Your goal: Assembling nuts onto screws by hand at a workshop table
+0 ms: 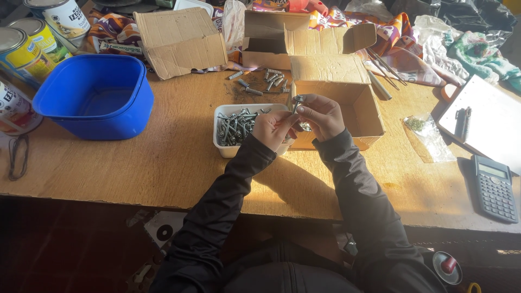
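Observation:
My left hand [274, 129] and my right hand [320, 115] meet above the wooden table [163, 163], both in dark sleeves. Together they pinch a small metal bolt [298, 101] with a washer or nut on it; the right fingers grip its upper end, the left fingers close on its lower part. Just under the left hand stands a white tray [223, 147] filled with several grey bolts [236, 123]. An open cardboard box [361, 108] sits right behind my right hand.
A blue plastic tub [92, 95] stands at the left beside paint cans [24, 51]. Loose bolts [266, 80] lie behind the tray near two more cardboard boxes [182, 40]. A calculator [494, 187], a clipboard with a pen [483, 122] and a plastic bag [429, 135] lie at the right.

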